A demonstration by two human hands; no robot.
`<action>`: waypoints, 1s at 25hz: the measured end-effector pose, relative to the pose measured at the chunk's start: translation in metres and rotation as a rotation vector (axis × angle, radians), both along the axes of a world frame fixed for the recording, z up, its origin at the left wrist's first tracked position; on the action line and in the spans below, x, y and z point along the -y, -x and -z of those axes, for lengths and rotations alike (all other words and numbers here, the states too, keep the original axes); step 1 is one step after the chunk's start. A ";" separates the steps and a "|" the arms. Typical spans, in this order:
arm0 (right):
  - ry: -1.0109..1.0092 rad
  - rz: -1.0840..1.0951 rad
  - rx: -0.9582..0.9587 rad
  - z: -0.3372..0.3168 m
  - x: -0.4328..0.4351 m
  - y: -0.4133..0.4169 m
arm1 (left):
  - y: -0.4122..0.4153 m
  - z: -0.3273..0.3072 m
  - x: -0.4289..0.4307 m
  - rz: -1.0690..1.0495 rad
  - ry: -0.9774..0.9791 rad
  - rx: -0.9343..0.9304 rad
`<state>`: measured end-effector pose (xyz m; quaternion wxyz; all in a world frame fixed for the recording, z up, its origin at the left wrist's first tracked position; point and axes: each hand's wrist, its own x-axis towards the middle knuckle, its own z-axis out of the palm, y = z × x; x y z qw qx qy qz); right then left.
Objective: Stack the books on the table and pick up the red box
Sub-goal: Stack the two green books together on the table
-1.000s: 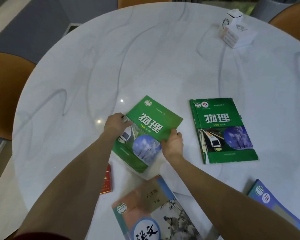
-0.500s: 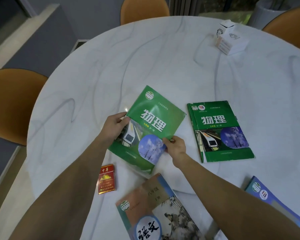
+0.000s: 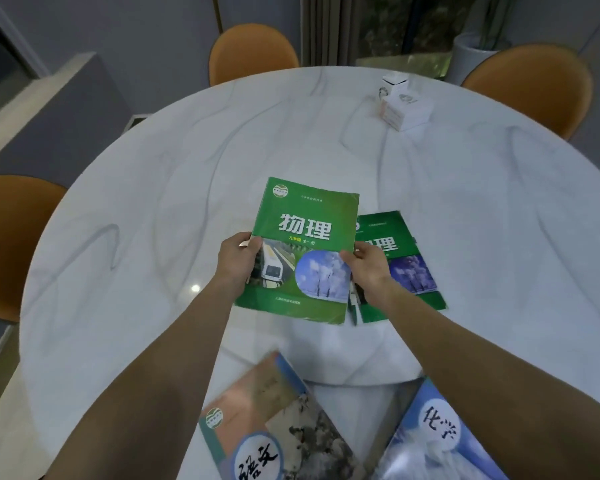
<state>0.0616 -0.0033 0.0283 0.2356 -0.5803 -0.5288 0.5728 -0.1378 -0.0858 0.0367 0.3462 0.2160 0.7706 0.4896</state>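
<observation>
I hold a green physics book (image 3: 303, 237) above the white round table (image 3: 153, 202), my left hand (image 3: 238, 263) gripping its left edge and my right hand (image 3: 369, 268) its right edge. It partly overlaps a second green physics book (image 3: 406, 268) that lies flat on the table to its right. Near the front edge lie a book with a salmon and blue cover (image 3: 278, 420) and a blue chemistry book (image 3: 437, 438). The red box is hidden behind my left forearm.
A white box with a smaller white box on top (image 3: 406, 107) stands at the far right of the table. Orange chairs stand around it: one at the back (image 3: 253, 51), one at the back right (image 3: 530, 84), one at the left (image 3: 7, 237).
Both hands have lifted the green physics book, turned it straight and carried it right, over the left side of the second green book. The red box has gone out of sight behind my left arm.
</observation>
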 end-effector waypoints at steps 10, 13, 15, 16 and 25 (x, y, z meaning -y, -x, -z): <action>-0.144 -0.006 0.280 0.004 -0.074 -0.084 | -0.105 0.027 -0.067 -0.021 0.106 0.073; -0.154 -0.006 0.329 0.015 -0.094 -0.106 | -0.130 0.041 -0.082 -0.005 0.143 0.097; -0.161 -0.005 0.347 0.020 -0.105 -0.116 | -0.142 0.049 -0.091 0.015 0.168 0.089; -0.164 -0.012 0.362 0.023 -0.109 -0.120 | -0.147 0.053 -0.094 0.028 0.185 0.076; -0.161 -0.066 0.452 0.050 -0.123 -0.128 | -0.157 0.071 -0.101 0.198 0.309 -0.309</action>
